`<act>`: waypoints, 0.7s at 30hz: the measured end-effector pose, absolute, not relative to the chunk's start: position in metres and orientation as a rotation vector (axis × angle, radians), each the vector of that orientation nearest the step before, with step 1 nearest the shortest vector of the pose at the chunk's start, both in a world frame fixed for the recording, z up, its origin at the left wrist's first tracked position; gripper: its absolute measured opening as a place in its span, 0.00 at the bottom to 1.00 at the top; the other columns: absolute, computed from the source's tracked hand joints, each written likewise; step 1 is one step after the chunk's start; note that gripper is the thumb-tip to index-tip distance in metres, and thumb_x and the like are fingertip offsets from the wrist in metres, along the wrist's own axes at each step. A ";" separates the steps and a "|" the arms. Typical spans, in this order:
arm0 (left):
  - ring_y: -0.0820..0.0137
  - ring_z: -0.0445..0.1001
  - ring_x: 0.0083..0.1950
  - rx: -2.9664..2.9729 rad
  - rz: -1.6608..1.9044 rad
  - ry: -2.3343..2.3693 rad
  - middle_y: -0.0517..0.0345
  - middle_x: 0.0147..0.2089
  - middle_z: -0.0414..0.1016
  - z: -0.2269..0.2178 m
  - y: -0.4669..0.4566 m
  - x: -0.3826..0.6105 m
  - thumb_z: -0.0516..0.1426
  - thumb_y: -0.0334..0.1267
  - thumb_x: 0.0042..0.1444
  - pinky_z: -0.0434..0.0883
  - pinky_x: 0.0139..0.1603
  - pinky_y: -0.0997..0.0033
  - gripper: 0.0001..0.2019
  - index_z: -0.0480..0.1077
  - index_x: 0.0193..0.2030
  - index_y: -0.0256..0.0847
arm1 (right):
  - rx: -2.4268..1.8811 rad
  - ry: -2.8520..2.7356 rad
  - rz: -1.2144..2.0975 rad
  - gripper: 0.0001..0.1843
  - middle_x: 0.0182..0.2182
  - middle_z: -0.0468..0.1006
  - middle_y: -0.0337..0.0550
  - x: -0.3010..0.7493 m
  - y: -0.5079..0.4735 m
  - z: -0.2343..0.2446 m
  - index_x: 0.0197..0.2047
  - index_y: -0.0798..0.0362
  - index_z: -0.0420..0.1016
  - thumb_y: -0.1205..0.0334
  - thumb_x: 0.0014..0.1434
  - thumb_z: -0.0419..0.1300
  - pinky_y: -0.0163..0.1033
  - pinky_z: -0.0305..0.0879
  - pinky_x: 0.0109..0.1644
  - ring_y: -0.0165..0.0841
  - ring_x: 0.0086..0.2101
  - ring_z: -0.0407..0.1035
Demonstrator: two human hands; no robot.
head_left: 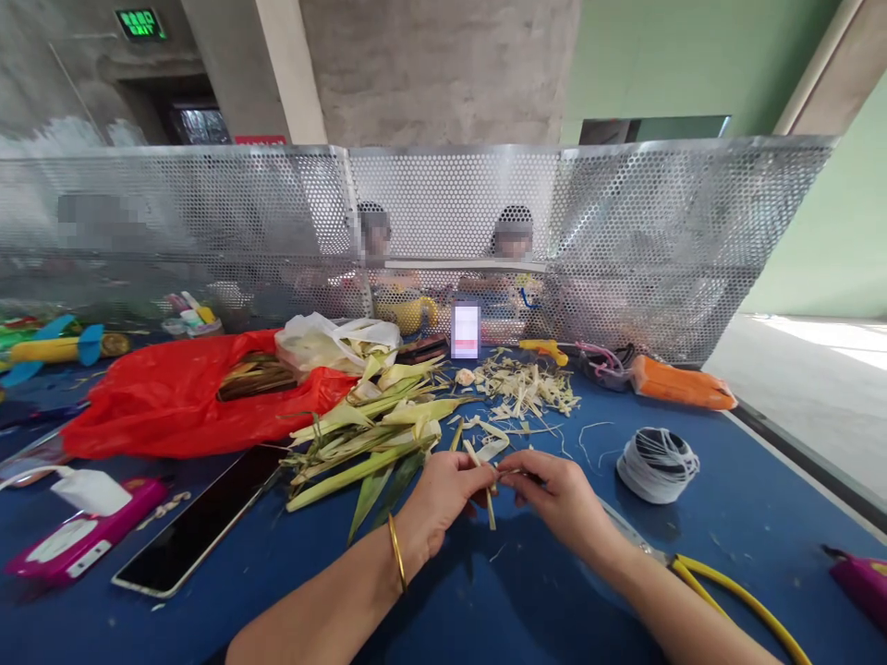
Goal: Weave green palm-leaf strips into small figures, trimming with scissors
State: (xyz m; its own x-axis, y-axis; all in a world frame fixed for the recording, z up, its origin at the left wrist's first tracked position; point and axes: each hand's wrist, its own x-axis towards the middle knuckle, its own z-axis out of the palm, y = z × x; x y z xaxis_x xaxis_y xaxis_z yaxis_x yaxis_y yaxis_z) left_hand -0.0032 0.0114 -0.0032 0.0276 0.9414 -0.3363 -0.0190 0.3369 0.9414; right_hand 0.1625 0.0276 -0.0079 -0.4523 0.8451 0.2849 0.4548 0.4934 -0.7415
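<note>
My left hand (454, 485) wears a gold bangle and pinches a narrow pale strip of corn husk (492, 508), which sticks out above and below the fingertips. Close beside it, my right hand (551, 489) has thumb and forefinger pressed together near the strip; what they grip is too small to make out. Both hands are held low over the blue table. Beyond my left hand lies a heap of green and yellow corn husks (388, 443). Husk scraps (530, 388) are piled behind the hands.
A ball of white string (657, 465) and yellow-handled scissors (707, 582) are on the right. On the left are a red plastic bag (166, 392), a phone (208, 517) and a purple power strip (83, 545). A perforated metal screen (443, 203) stands behind, with people beyond it.
</note>
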 end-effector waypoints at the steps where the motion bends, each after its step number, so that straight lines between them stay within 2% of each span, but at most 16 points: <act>1: 0.75 0.66 0.23 0.918 0.936 1.299 0.57 0.23 0.73 -0.003 0.012 -0.004 0.63 0.40 0.42 0.61 0.24 0.75 0.09 0.71 0.24 0.35 | -1.055 -2.090 0.746 0.08 0.27 0.77 0.39 0.163 0.027 -0.008 0.35 0.51 0.77 0.62 0.61 0.55 0.32 0.63 0.32 0.29 0.27 0.69; 5: 0.74 0.69 0.25 0.751 0.877 1.139 0.56 0.27 0.74 -0.003 0.012 -0.006 0.63 0.42 0.43 0.63 0.25 0.75 0.12 0.73 0.28 0.34 | -1.010 -2.093 0.613 0.10 0.27 0.75 0.40 0.164 0.027 -0.004 0.31 0.52 0.74 0.63 0.61 0.54 0.33 0.62 0.34 0.31 0.29 0.69; 9: 0.74 0.70 0.25 0.662 0.831 1.053 0.54 0.29 0.75 -0.003 0.013 -0.008 0.61 0.46 0.46 0.65 0.26 0.75 0.14 0.74 0.30 0.34 | -0.979 -2.084 0.566 0.10 0.28 0.74 0.40 0.165 0.027 -0.001 0.31 0.52 0.72 0.66 0.62 0.52 0.32 0.61 0.33 0.30 0.29 0.68; 16: 0.75 0.68 0.25 0.758 0.878 1.167 0.56 0.26 0.73 -0.005 0.011 -0.005 0.64 0.40 0.40 0.63 0.26 0.76 0.11 0.72 0.27 0.34 | -0.976 -2.192 0.487 0.12 0.31 0.75 0.42 0.164 0.026 -0.004 0.34 0.51 0.73 0.65 0.64 0.50 0.33 0.64 0.36 0.31 0.32 0.70; 19: 0.76 0.65 0.24 0.776 0.935 1.204 0.58 0.24 0.73 -0.005 0.012 -0.004 0.63 0.39 0.40 0.61 0.25 0.76 0.09 0.71 0.25 0.35 | -1.048 -2.243 0.423 0.11 0.39 0.76 0.45 0.166 0.027 0.007 0.44 0.50 0.73 0.63 0.64 0.50 0.35 0.67 0.40 0.33 0.36 0.72; 21: 0.77 0.64 0.23 0.799 0.976 1.221 0.58 0.24 0.72 -0.004 0.013 -0.005 0.63 0.38 0.40 0.60 0.24 0.76 0.08 0.70 0.24 0.35 | -1.143 -2.265 0.272 0.16 0.48 0.74 0.49 0.176 0.026 0.019 0.53 0.50 0.69 0.61 0.63 0.51 0.39 0.68 0.43 0.37 0.41 0.73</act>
